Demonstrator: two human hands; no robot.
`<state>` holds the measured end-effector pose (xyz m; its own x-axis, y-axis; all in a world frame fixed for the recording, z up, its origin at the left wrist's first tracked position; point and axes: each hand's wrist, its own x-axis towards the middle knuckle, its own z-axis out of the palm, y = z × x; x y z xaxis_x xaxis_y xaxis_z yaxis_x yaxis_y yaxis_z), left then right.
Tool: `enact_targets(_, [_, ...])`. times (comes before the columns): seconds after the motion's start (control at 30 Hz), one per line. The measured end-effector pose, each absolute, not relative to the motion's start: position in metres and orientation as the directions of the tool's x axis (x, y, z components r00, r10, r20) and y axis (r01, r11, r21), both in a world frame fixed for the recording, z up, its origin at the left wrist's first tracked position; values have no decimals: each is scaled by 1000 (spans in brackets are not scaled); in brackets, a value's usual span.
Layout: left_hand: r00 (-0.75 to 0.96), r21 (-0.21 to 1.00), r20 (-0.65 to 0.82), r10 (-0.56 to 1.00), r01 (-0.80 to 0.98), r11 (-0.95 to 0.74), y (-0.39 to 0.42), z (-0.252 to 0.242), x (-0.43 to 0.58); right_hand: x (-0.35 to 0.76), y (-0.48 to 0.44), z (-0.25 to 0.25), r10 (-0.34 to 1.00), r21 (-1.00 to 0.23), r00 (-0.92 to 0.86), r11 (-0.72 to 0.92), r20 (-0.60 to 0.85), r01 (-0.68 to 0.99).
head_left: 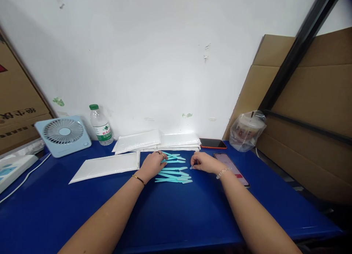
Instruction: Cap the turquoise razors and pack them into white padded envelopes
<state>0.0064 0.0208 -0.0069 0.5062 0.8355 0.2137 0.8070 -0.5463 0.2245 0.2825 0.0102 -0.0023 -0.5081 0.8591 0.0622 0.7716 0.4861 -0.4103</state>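
Observation:
Several slim turquoise plastic sticks with pale tips (173,170) lie in a loose pile on the blue table (170,213). My left hand (153,164) rests on the pile's left side, fingers bent over the upper sticks. My right hand (202,162) sits just right of the pile with its fingers curled and pinched at a stick's tip. A gold bracelet is on the left wrist and a bead bracelet on the right.
White padded envelopes lie stacked behind the pile (159,140), and one lies to the left (106,166). A small blue fan (63,135) and a water bottle (100,125) stand at the back left. Two phones (213,143) (233,168) and a bagged drink cup (247,129) sit to the right, with cardboard (310,111) behind.

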Motion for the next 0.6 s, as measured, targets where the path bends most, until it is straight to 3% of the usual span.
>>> enact_targets(0.13, [473,230,199,858,829,-510,23,-10,6,278,10,-6,860,-412,-507,481,52,774])
enact_targets(0.23, [463,249,194,865,829,-500,25,-13,6,276,8,-5,870,-478,-491,450,44,754])
enact_targets(0.4, [409,350,175,896,825,-444,28,-18,5,273,8,-4,892,-592,-433,420,130,688])
enact_targets(0.6, [415,393,201,887,795,-461,28,-16,5,267,9,-4,891,-625,-398,441,219,644])
